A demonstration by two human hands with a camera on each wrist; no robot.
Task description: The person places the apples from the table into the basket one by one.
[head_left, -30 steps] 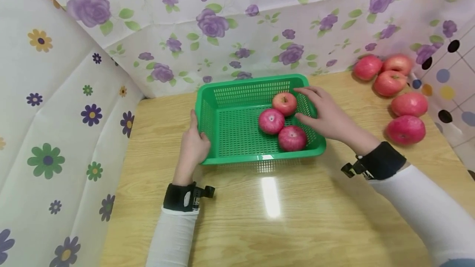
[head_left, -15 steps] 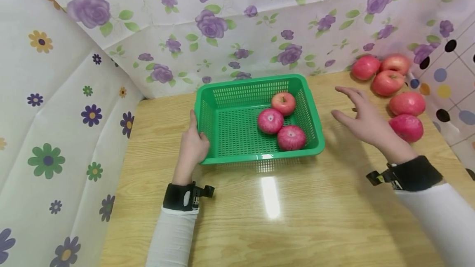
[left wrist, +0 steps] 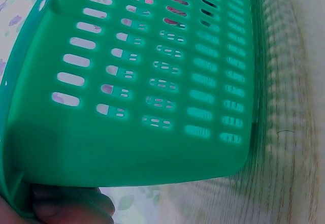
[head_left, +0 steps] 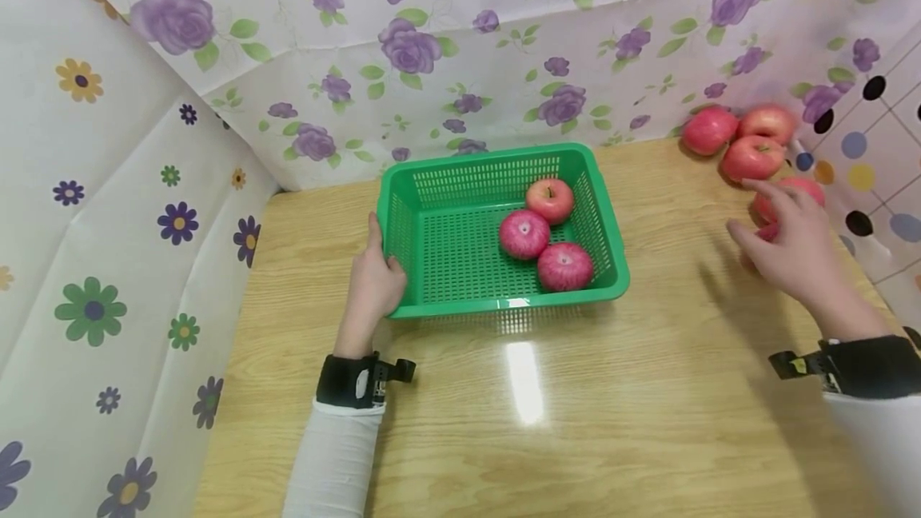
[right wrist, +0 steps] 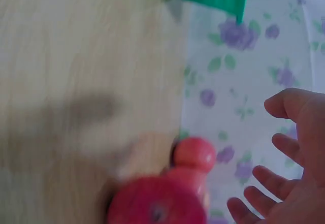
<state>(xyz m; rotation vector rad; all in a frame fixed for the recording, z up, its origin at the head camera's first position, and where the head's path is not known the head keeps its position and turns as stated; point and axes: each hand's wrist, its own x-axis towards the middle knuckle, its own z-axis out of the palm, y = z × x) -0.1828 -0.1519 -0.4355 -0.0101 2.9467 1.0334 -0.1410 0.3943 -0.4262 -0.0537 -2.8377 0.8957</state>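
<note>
A green slotted plastic basket (head_left: 460, 258) stands on the table with three red apples (head_left: 524, 235) grouped in its right half. At its left end my left hand (head_left: 377, 282) grips the rim; in the left wrist view the fingers (left wrist: 76, 203) curl under the lip beside the perforated wall (left wrist: 117, 150). My right hand (head_left: 799, 250) hovers over the right side of the table, fingers spread and holding nothing. Beneath it, two red apples are partly covered, one showing past the fingers (head_left: 807, 189). The right wrist view has a blurred apple (right wrist: 157, 201) below the open palm.
Three more apples (head_left: 752, 160) cluster at the back right corner by the flowered backdrop (head_left: 446, 94). A dotted tile-pattern sheet (head_left: 881, 206) borders the right edge, and a flower-print sheet (head_left: 144, 278) borders the left. Wood-grain table (head_left: 612, 414) spreads in front of the basket.
My right hand has left the basket's right end and moved right to above the loose apples. The left hand, the basket and its three apples have stayed in place.
</note>
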